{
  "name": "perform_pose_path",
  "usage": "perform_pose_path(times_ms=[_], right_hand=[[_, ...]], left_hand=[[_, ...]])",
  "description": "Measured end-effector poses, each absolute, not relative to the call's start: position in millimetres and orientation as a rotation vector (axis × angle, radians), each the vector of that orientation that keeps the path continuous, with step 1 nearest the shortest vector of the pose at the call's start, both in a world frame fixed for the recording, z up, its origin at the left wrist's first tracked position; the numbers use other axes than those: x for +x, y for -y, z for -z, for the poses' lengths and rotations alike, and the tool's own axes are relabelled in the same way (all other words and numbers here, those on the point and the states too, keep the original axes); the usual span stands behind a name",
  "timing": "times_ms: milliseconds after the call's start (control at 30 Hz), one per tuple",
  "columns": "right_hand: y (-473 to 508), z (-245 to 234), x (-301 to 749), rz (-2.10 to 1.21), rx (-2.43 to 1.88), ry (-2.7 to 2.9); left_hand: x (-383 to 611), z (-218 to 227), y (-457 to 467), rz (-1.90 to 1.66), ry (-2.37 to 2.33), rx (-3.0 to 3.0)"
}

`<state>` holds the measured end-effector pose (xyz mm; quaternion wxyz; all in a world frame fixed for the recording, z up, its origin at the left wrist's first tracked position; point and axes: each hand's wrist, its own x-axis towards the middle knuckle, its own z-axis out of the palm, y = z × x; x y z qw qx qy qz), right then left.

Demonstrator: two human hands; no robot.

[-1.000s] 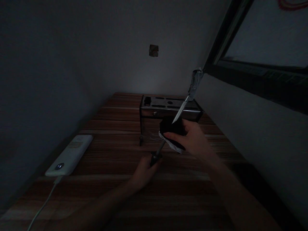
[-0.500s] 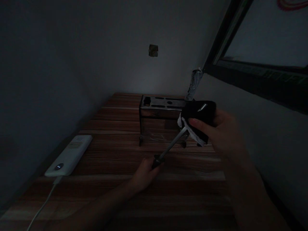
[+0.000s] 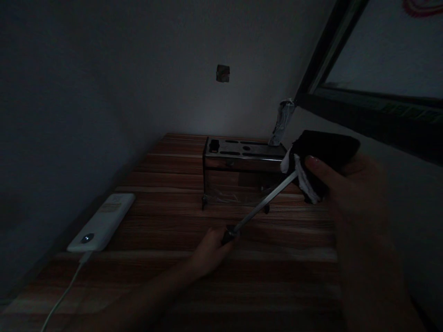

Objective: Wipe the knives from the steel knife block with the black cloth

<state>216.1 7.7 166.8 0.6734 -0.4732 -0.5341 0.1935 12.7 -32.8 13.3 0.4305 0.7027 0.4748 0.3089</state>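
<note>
The room is dim. My left hand [image 3: 209,251] is closed on the dark handle of a knife [image 3: 263,203] just above the wooden table [image 3: 166,216]. The blade slants up to the right. My right hand [image 3: 346,193] pinches a dark cloth [image 3: 323,154] with a white edge around the blade's tip end, so the tip is hidden. Behind the blade stands a steel knife block [image 3: 242,173] with slots on top.
A white power bank [image 3: 102,222] with a cable [image 3: 60,299] lies at the table's left, by the wall. A crumpled foil-like thing [image 3: 282,121] stands at the back corner. A dark window frame [image 3: 363,103] runs along the right wall.
My right hand has slid the cloth along the blade from near the handle up and right to the tip. The left hand has stayed nearly still, and the blade has tilted lower.
</note>
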Motion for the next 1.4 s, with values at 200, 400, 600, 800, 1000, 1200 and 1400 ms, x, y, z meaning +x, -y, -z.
perform_pose_path(times_ms=[200, 400, 600, 800, 1000, 1200, 1400], right_hand=[[-16, -172, 223, -0.394, -0.928, 1.049], [-27, -171, 230, -0.465, -0.842, 0.991], [-29, -163, 227, -0.675, -0.984, 1.034], [-31, -158, 225, -0.791, -1.001, 1.113], [-32, -154, 224, -0.867, -1.042, 1.245], [-30, -152, 223, -0.794, -1.037, 1.308], [-24, -149, 206, -0.938, -1.121, 1.518]], left_hand=[[13, -19, 34, -0.776, -1.192, 1.742], [12, -17, 36, -0.852, -1.257, 1.739], [9, -19, 37, -0.934, -1.258, 1.726], [9, -18, 35, -0.978, -1.307, 1.692], [11, -12, 34, -1.025, -1.309, 1.657], [10, -13, 34, -1.032, -1.276, 1.685], [11, -12, 33, -1.042, -1.31, 1.665]])
